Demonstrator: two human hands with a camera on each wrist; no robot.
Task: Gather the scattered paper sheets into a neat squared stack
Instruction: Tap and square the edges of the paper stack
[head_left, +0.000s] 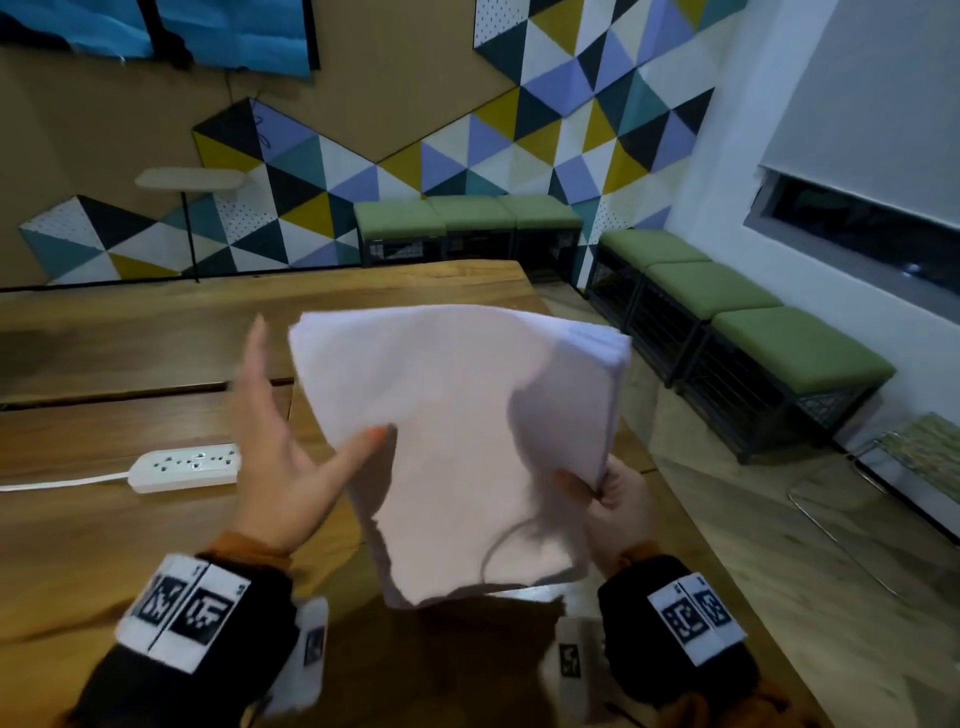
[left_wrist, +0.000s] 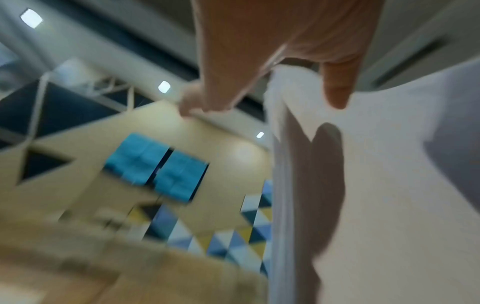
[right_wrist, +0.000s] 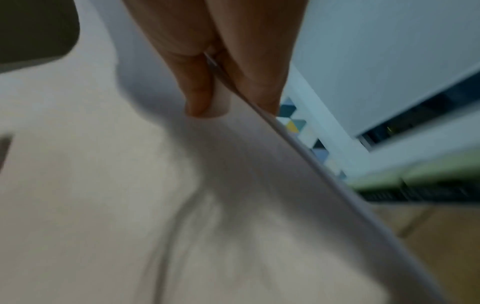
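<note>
- Head view shows the paper sheets gathered into one bundle and held up in the air above the near right part of the wooden table, tilted, with the near edge hanging just above the tabletop.
- The right hand pinches the bundle at its right edge, thumb on the front face and fingers behind; the right wrist view confirms the pinch.
- The left hand is spread, fingers straight, the thumb tip touching the left side of the top sheet and the fingers standing beside the left edge; nothing is clenched.
- At the far right corner the sheets fan out slightly, so the edges are not yet square.
- Handling judgement: the bundle looks light, thin and floppy; it bows where unsupported, and loose sheets could slide apart.
- Holding both long edges with flat palms and tapping an edge on the table seems safest.
- A white power strip lies on the table to the left.
</note>
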